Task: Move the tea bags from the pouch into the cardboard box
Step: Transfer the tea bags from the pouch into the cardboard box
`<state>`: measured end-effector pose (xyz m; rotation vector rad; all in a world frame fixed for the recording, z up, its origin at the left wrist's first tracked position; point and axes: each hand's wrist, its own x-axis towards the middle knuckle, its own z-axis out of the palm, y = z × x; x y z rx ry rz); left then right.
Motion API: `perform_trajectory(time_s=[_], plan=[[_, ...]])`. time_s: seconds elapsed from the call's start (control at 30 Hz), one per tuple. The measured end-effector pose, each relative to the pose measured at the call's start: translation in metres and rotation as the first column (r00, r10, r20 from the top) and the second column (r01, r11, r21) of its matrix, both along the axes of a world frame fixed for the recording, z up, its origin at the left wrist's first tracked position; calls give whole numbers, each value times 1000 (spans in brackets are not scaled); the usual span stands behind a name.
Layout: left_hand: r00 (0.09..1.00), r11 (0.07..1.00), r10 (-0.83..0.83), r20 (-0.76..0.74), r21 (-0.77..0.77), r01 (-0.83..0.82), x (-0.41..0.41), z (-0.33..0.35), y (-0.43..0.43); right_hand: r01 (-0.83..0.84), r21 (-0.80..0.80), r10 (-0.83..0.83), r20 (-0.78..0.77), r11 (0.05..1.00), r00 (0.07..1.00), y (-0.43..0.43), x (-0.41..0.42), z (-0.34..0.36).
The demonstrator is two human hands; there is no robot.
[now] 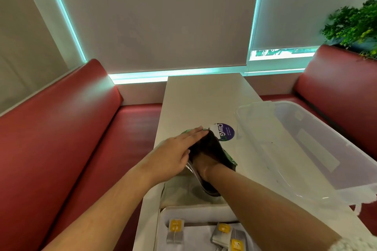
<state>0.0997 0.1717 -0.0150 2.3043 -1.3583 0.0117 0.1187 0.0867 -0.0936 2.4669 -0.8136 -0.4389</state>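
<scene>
The green pouch (228, 158) lies on the white table (204, 98) with its dark mouth open toward me. My left hand (175, 153) lies flat on the pouch's upper side, fingers stretched out, holding it down. My right hand (206, 166) is pushed into the pouch's mouth; its fingers are hidden inside, so what they hold cannot be seen. At the near edge stands the cardboard box (163, 216), open, with three tea bags inside; one yellow-tagged tea bag (175, 230) lies at the left and two tea bags (228, 236) at the right.
A large clear plastic tub (318, 149) lies tilted on the table's right side. A round purple sticker (224, 131) sits just beyond the pouch. Red bench seats (61, 138) flank the table on both sides. A green plant (353, 24) stands at the far right.
</scene>
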Motion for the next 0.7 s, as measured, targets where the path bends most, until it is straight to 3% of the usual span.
perform_trajectory(time_s=[0.03, 0.07, 0.1, 0.13, 0.17, 0.23, 0.27, 0.3, 0.33, 0.37, 0.4, 0.43, 0.6, 0.7], plan=[[1000, 1000, 2, 3, 2, -2, 0, 0, -1, 15, 20, -19, 226, 1000, 974, 3, 2, -10], [1000, 1000, 5, 5, 3, -5, 0, 0, -1, 19, 240, -100, 332, 971, 938, 8, 2, -4], [1000, 1000, 9, 5, 2, -9, 0, 0, -1, 52, 344, -169, 319, 937, 933, 18, 3, 0], [1000, 1000, 14, 6, -1, -14, 0, 0, -1, 130, 287, -189, 186, 949, 964, 19, -8, 11], [1000, 1000, 18, 7, -3, -18, 1, 0, -2, 104, 205, -122, 74, 973, 990, 18, -11, 13], [1000, 1000, 24, 9, -7, -24, 1, 1, -2, -60, -63, 53, -105, 996, 993, 20, 0, 22], [1000, 1000, 29, 12, -5, -29, 1, 1, -2, -99, -43, 87, -228, 994, 970, 4, -10, 12], [999, 999, 35, 19, -2, -35, 1, 1, -2, -163, -19, 157, -183, 986, 970, -2, -13, 9], [999, 999, 42, 29, 1, -42, 2, 2, -3, -256, -174, 256, -20, 951, 966, -12, -18, 13], [998, 999, 47, 40, 4, -48, 2, 2, -3, -367, 6, 363, 143, 930, 921, -29, -21, 9], [997, 999, 50, 52, 11, -51, 2, 2, -3, -453, 233, 397, 251, 860, 883, -43, -32, 14], [997, 998, 53, 60, 21, -54, 3, 2, -2, -500, 351, 397, 326, 791, 858, -51, -47, 23], [993, 995, 64, 99, 73, -71, 3, -2, -1, -751, 184, 563, 556, 634, 612, -61, -97, 43], [989, 991, 72, 127, 100, -85, 0, -4, -1, -751, 175, 482, 671, 636, 564, -69, -126, 46]])
